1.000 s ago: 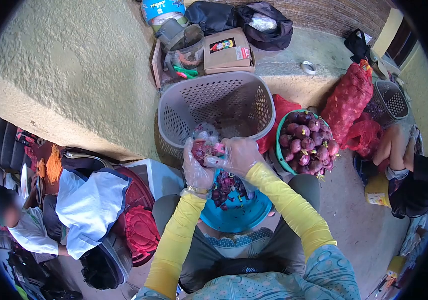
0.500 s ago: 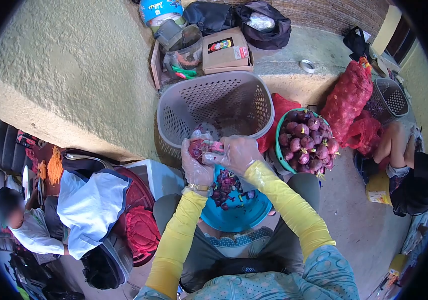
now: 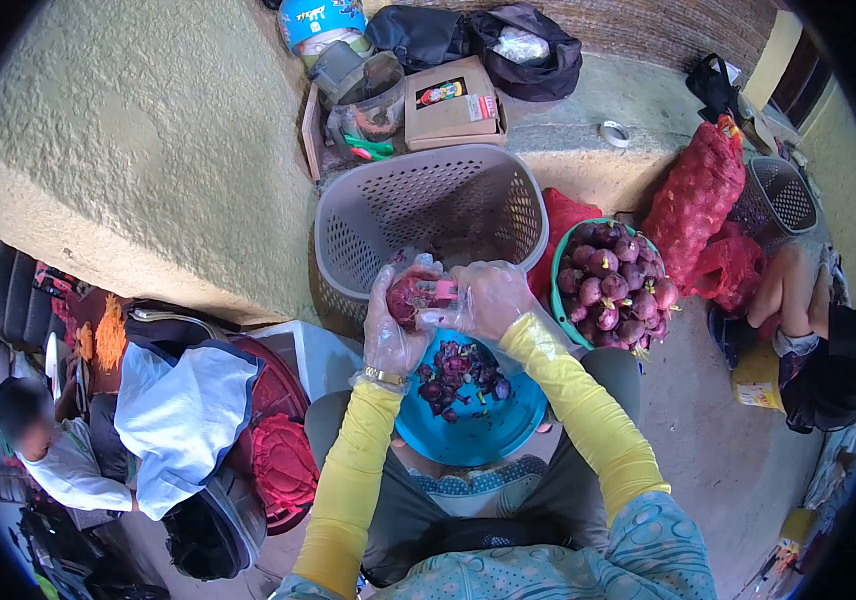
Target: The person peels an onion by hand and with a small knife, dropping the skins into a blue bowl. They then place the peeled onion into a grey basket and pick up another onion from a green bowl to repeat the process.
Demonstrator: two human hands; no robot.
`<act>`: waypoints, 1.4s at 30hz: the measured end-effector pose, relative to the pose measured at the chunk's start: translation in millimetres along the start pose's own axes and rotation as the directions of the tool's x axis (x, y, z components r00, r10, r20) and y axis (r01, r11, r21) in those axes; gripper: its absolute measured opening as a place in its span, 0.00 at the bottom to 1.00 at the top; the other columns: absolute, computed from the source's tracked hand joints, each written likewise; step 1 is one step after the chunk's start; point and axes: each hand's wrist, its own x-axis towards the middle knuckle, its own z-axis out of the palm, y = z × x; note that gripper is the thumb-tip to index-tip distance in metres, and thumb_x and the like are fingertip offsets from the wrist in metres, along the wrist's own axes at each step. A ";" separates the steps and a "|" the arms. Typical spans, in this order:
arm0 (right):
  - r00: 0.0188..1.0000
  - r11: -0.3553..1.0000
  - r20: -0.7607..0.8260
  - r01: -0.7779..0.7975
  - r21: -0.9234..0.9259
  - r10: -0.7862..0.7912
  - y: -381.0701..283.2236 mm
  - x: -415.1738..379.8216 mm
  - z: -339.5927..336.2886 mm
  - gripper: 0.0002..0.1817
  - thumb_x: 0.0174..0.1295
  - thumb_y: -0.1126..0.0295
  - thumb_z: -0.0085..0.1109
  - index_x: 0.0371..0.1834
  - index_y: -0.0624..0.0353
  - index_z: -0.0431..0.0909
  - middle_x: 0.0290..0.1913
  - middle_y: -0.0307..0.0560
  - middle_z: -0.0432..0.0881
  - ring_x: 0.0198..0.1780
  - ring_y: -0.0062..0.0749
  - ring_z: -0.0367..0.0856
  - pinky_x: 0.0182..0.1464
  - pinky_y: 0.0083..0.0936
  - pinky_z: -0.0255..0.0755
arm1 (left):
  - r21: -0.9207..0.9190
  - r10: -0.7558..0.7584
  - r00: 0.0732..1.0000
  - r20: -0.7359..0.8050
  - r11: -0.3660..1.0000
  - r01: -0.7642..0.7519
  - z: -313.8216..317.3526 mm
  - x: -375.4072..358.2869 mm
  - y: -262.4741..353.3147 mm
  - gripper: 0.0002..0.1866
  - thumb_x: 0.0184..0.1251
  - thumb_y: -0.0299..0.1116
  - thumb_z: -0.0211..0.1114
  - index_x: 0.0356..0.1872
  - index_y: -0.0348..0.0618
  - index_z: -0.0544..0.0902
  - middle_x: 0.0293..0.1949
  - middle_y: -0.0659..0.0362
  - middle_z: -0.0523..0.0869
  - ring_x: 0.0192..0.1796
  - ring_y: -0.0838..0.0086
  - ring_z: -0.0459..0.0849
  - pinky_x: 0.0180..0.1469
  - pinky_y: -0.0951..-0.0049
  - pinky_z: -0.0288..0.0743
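Observation:
My left hand [image 3: 394,330], in a clear plastic glove, is closed around a red onion [image 3: 407,300] over the front rim of a grey perforated basket [image 3: 333,245]. Close against the onion, my gloved right hand [image 3: 493,300] grips a small pink tool [image 3: 444,290], whose kind I cannot make out. Below both hands, a blue basin [image 3: 478,440] between my knees holds dark onion skins and trimmings [image 3: 458,375]. Whole red onions [image 3: 608,285] fill a green-rimmed tub [image 3: 558,300] to the right of my right hand.
A full red mesh sack [image 3: 698,195] leans on the ledge at right. A cardboard box [image 3: 453,105] and bags stand behind the basket. One person [image 3: 73,455] sits at left beside a red tub [image 3: 283,385]; another person's legs [image 3: 793,290] show at right.
Both hands have shifted slightly; the left hand has turned, showing more of the onion. The right hand moved a little right and up, and the blue basin shows more.

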 end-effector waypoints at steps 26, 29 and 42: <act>1.000 0.998 0.016 0.003 0.062 -0.004 -4.4 0.5 -6.4 0.32 0.50 0.33 0.67 0.34 0.54 0.83 0.29 0.54 0.84 0.35 0.54 0.86 0.41 0.48 0.79 | 0.172 0.110 0.991 -0.071 0.980 -0.097 10.7 -4.2 -4.6 0.20 0.77 0.47 0.56 0.49 0.38 0.82 0.49 0.52 0.86 0.53 0.60 0.85 0.59 0.57 0.81; 0.998 0.999 0.058 -0.005 0.045 0.002 -7.3 -0.5 -4.4 0.33 0.49 0.33 0.68 0.37 0.55 0.82 0.31 0.55 0.85 0.36 0.55 0.86 0.42 0.48 0.79 | 0.158 0.156 0.969 -0.193 0.979 -0.126 8.0 -5.1 -10.3 0.17 0.76 0.46 0.58 0.48 0.41 0.82 0.45 0.54 0.87 0.49 0.62 0.86 0.56 0.57 0.82; 0.990 0.983 0.065 -0.135 0.124 0.128 -27.6 -8.2 14.2 0.35 0.53 0.30 0.64 0.34 0.56 0.83 0.27 0.56 0.84 0.33 0.54 0.87 0.37 0.45 0.79 | 0.060 0.272 0.954 -0.130 0.962 -0.266 -6.6 -4.8 -10.7 0.15 0.76 0.47 0.59 0.46 0.45 0.82 0.44 0.55 0.86 0.47 0.64 0.85 0.50 0.61 0.82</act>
